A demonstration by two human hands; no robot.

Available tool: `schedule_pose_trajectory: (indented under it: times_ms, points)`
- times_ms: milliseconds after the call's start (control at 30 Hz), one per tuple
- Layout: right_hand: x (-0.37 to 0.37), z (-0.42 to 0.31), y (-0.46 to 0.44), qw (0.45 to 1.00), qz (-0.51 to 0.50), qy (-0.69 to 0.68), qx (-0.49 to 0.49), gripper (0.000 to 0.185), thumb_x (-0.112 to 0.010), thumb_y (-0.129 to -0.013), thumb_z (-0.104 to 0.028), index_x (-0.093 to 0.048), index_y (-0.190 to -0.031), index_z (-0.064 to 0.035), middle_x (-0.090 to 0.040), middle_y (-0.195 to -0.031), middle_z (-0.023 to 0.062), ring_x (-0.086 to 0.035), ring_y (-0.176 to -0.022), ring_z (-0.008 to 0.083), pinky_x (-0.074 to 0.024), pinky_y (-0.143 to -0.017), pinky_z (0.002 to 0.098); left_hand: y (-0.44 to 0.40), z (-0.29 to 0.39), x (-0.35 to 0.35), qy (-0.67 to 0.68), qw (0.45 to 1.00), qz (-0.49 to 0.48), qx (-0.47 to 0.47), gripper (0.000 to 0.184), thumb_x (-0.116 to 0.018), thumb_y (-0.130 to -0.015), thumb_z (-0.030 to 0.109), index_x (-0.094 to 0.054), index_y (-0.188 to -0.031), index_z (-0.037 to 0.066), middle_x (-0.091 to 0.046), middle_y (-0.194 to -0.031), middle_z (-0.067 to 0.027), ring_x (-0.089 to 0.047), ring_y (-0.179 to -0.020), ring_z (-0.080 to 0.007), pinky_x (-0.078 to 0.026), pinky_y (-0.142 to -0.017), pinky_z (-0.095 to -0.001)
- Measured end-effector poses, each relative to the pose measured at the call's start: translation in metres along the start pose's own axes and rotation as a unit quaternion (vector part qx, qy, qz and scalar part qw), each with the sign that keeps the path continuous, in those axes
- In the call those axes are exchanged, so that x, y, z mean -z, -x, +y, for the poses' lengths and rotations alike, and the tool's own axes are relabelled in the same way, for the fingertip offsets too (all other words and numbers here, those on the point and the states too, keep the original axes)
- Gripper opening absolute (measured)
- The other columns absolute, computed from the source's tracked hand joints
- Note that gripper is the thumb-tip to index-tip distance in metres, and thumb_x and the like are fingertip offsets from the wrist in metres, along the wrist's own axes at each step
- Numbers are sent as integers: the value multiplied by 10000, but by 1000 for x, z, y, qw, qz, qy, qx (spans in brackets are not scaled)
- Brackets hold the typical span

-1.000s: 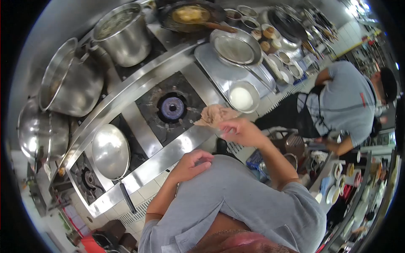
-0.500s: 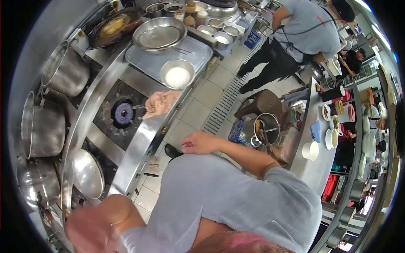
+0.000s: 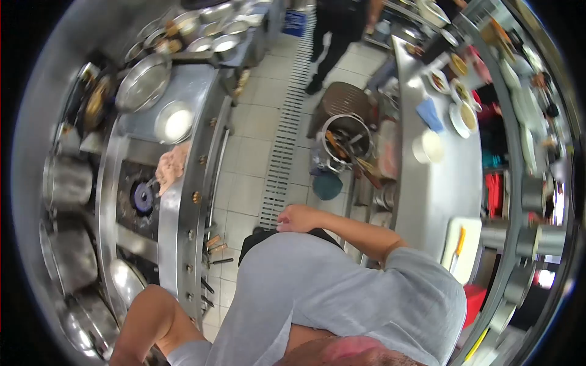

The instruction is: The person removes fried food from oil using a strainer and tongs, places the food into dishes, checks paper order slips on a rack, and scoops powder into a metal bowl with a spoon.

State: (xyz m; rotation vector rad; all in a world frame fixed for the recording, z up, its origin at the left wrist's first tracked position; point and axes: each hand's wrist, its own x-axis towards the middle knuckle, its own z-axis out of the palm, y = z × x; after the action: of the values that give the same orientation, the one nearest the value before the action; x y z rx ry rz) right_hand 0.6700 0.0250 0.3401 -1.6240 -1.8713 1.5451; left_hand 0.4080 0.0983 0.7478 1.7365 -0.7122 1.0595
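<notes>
My right hand (image 3: 294, 218) is in front of my shirt, above the floor, with its fingers curled together and nothing visible in them. My left forearm bends down at the lower left, and the left hand lies outside the frame. Beside that arm is a round metal pan (image 3: 127, 282) on the stove (image 3: 137, 243). Further up the stove, a blue flame burns in a burner (image 3: 143, 197). A crumpled pinkish cloth (image 3: 171, 166) rests on the stove edge, near a metal bowl of white contents (image 3: 176, 122).
Large steel pots (image 3: 68, 182) line the far left. A floor drain (image 3: 282, 152) runs up the aisle. Right of it stand a pot with utensils (image 3: 360, 137) and a brown stool (image 3: 342, 100). The right counter (image 3: 421, 201) bears a cutting board (image 3: 462, 256). A person (image 3: 332, 36) stands up the aisle.
The view has turned right, towards the aisle and counter. My left hand has swung down and left, out of view. My right hand has come away from the cloth and lies near my belly.
</notes>
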Motion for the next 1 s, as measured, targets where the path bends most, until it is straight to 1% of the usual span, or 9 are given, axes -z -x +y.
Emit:
schedule_pose_trajectory:
  times_ms: [100,200,300,400,467,600,700,833,1000]
  points:
    - [-9,4,32,996,84,11,-33,452,-681,-863,-405,-709,-1081,-10,-732,-970,162,-698,-928,327,-544,-839,409,-7,-8,1,109,991,-74,-19,248,-575,-894,220,-671,-1068,72,-680,-894,-33,-615,-706,-169,-460,-557,-311]
    - [-33,-3,68,981,185,-27,-62,426,-674,-866,-395,-718,-1056,-16,-729,-964,170,-695,-915,333,-540,-825,411,9,-19,7,199,973,-120,14,141,-597,-882,213,-619,-839,81,-601,-710,-32,-540,-573,-176,-408,-495,-303]
    - [-71,-9,98,970,209,-16,-120,407,-672,-866,-390,-731,-1028,-21,-727,-951,175,-690,-888,340,-532,-806,414,52,-44,25,265,950,-157,56,289,-620,-869,206,-567,-610,90,-521,-526,-32,-466,-441,-183,-356,-433,-295]
    - [-128,-17,124,940,276,-116,-164,372,-674,-868,-372,-745,-997,-31,-726,-935,178,-688,-853,321,-523,-782,402,84,-67,-15,155,958,-45,236,171,-670,-829,153,-687,-848,-15,-670,-774,-128,-596,-635,-218,-445,-520,-334]
    - [-162,-14,133,925,280,-172,-189,354,-670,-872,-358,-747,-986,-32,-724,-922,178,-687,-845,302,-521,-777,393,71,-78,-60,256,903,-126,322,280,-591,-933,237,-683,-956,-26,-655,-813,-127,-611,-692,-217,-482,-607,-337]
    - [-176,-58,169,871,264,-325,-256,341,-669,-887,-329,-736,-1035,-28,-724,-970,180,-686,-891,276,-519,-789,371,28,-57,-142,370,802,-379,275,332,-612,-940,307,-687,-954,-16,-643,-802,-114,-615,-673,-239,-510,-637,-352]
    - [-205,-61,175,816,312,-405,-271,359,-676,-887,-325,-723,-1077,-24,-723,-1019,180,-686,-926,275,-521,-807,369,5,-26,-168,366,789,-464,167,376,-639,-910,344,-673,-1016,-14,-658,-843,-119,-635,-710,-241,-517,-651,-347]
    - [-222,-34,192,854,322,-315,-259,398,-683,-927,-270,-655,-1199,18,-700,-1131,151,-649,-1067,213,-499,-923,328,-21,-1,-187,303,830,-465,61,467,-676,-869,394,-654,-1099,-12,-677,-897,-126,-662,-759,-242,-527,-669,-340]
    - [-230,16,214,885,353,-237,-188,478,-674,-864,-365,-685,-1157,13,-715,-1075,192,-682,-1003,312,-524,-892,372,-44,-4,-218,210,886,-404,84,610,-721,-819,456,-631,-1203,-10,-700,-965,-134,-696,-821,-245,-539,-693,-331]
